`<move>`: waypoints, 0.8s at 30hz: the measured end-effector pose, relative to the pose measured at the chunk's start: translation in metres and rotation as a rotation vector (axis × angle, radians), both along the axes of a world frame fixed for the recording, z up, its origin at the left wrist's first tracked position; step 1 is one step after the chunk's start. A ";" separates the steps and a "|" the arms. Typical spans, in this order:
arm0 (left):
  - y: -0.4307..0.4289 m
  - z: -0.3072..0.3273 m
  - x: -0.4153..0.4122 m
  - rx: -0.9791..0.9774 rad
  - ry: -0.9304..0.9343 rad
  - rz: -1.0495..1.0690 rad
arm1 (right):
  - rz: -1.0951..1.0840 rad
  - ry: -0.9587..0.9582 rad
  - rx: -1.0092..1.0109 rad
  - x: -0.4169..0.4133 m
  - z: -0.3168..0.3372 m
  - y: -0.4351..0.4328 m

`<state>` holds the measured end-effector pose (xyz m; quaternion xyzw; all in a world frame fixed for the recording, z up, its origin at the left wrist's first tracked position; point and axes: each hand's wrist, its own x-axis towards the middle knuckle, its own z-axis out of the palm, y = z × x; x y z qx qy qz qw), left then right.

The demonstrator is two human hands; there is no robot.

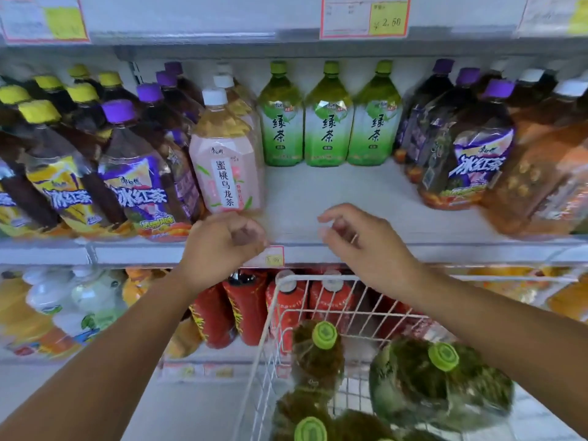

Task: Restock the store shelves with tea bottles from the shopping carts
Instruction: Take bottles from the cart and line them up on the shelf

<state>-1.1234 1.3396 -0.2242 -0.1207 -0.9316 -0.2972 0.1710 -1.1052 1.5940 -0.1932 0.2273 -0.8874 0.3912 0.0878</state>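
Observation:
Three green tea bottles with green caps stand in a row at the back of the white middle shelf. In front of them the shelf surface is bare. Below, a white wire shopping cart holds several green-capped tea bottles lying and leaning. My left hand hovers at the shelf's front edge, fingers loosely curled, holding nothing. My right hand is beside it, fingers apart and bent, also without anything in it. Both hands are above the cart's far rim.
A pink peach oolong bottle stands left of the bare patch, with purple-capped iced tea bottles further left and more of them at right. Red bottles fill the lower shelf. A price tag sits on the shelf edge.

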 end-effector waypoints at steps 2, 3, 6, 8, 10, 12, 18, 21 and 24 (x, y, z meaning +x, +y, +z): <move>-0.004 0.000 -0.001 0.003 0.051 -0.105 | 0.117 -0.147 0.272 0.028 -0.003 -0.005; -0.006 0.001 -0.002 0.006 0.059 -0.167 | 0.138 -0.211 0.406 0.040 -0.005 -0.008; -0.005 0.001 -0.002 -0.057 0.135 -0.302 | 0.030 -0.353 0.720 0.067 -0.016 -0.020; 0.002 -0.001 0.002 -0.093 0.177 -0.419 | -0.073 -0.407 0.796 0.077 -0.028 -0.031; 0.012 0.000 0.012 -0.080 0.100 -0.569 | -0.175 -0.411 0.744 0.082 -0.036 -0.039; 0.019 -0.002 0.022 -0.099 -0.096 -0.693 | -0.283 -0.449 0.629 0.087 -0.037 -0.039; 0.030 -0.004 0.029 -0.242 -0.301 -0.846 | -0.351 -0.406 0.305 0.108 -0.008 -0.024; 0.046 0.008 0.028 -0.117 -0.453 -0.921 | -0.344 -0.362 0.050 0.106 0.045 -0.015; 0.068 0.030 0.029 0.135 -0.598 -0.930 | -0.229 -0.339 -0.118 0.097 0.087 -0.008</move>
